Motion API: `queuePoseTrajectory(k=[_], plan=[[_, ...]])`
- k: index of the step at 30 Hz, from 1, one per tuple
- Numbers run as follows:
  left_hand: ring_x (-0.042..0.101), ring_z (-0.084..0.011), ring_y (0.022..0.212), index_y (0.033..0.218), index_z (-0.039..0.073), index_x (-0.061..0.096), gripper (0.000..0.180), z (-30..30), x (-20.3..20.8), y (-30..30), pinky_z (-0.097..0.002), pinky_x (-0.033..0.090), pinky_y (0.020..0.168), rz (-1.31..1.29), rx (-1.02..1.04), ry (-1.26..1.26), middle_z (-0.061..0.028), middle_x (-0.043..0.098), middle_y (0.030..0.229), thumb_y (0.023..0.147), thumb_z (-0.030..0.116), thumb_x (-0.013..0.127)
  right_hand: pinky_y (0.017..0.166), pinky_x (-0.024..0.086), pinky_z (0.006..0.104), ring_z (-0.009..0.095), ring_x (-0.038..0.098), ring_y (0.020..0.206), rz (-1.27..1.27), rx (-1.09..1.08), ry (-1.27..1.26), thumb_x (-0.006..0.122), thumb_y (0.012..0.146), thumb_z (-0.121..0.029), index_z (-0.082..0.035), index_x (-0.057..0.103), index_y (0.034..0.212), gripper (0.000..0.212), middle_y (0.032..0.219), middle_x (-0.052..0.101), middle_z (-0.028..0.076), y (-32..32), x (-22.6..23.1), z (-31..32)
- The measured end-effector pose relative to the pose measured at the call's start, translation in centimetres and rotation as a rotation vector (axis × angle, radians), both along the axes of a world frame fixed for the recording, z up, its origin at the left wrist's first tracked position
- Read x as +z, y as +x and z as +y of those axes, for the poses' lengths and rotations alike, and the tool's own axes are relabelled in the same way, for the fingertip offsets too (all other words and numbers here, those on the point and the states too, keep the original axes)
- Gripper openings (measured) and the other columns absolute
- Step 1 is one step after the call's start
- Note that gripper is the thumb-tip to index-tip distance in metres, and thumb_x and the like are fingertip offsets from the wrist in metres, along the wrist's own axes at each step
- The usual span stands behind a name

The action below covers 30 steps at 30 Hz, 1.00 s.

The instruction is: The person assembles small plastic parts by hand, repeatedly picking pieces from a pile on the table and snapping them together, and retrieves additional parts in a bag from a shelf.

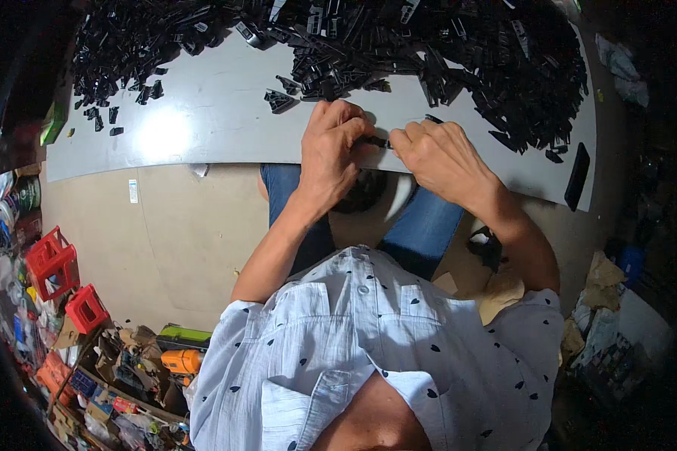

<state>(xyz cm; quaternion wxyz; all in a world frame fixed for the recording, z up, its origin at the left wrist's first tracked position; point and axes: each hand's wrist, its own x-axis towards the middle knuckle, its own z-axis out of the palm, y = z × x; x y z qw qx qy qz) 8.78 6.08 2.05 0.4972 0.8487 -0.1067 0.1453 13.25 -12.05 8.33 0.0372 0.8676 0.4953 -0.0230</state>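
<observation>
While small black pieces (113,115) lie scattered toward the left edge of the pale desk (218,113), the left hand (329,150), fingers curled, grips a dark part (380,142) just inside the middle of the near edge. The right hand (442,159) pinches that part's right end. Good handling probably means a steady left grip, small right-finger movements, and staying clear of the black strip (577,177) by the near right corner.

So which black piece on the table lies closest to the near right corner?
The long, flat piece running along the table's right edge. It lies by itself, while the right-hand heap sits jumbled farther back.
</observation>
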Motion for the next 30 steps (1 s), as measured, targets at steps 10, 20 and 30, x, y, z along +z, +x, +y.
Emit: queuePoseTrajectory(k=[10,20,30], plan=[[0.045,-0.0250,0.074,0.073,0.004,0.067,0.019,-0.2,0.0,0.2,-0.0344,0.037,0.068,0.026,0.003,-0.023,-0.0055,0.048,0.072,0.056,-0.004,0.069,0.046,0.046,0.0344,0.020,0.060,0.049,0.076,0.393,-0.237,0.061,0.066,-0.014,0.002,0.060,0.066,0.016,0.053,0.058,0.008,1.8,0.3,2.5],[0.045,-0.0246,0.073,0.069,0.004,0.064,0.014,-0.1,0.2,0.2,-0.0338,0.035,0.068,0.035,0.014,-0.041,-0.0058,0.045,0.070,0.057,-0.004,0.064,0.052,0.051,0.0368,0.021,0.067,0.061,0.153,0.299,-0.377,0.062,0.072,-0.017,-0.010,0.070,0.062,0.014,0.061,0.066,0.005,1.8,1.4,4.0],[0.046,-0.0281,0.074,0.069,0.002,0.065,0.014,0.0,-0.1,0.3,-0.0365,0.037,0.069,-0.001,0.024,-0.084,-0.0089,0.049,0.070,0.057,-0.004,0.071,0.057,0.049,0.0417,0.032,0.065,0.062,0.192,0.312,-0.073,0.061,0.074,-0.013,-0.005,0.064,0.060,0.016,0.060,0.063,0.013,4.0,0.9,2.4]])
